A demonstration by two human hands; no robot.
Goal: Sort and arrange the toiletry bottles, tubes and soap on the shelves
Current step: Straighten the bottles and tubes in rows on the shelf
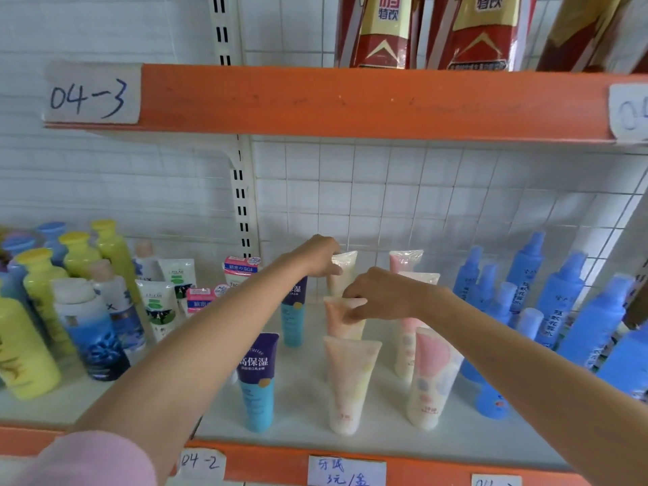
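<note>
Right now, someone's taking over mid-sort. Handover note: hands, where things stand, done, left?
Left hand: fingers on the top of the back cream tube.
Right hand: pinching the top of the middle peach tube.
Both tubes stand on the shelf.
Done: blue bottles grouped right, yellow bottles left, teal tubes in a line.
Left: straighten the peach and pink tube rows.
</note>
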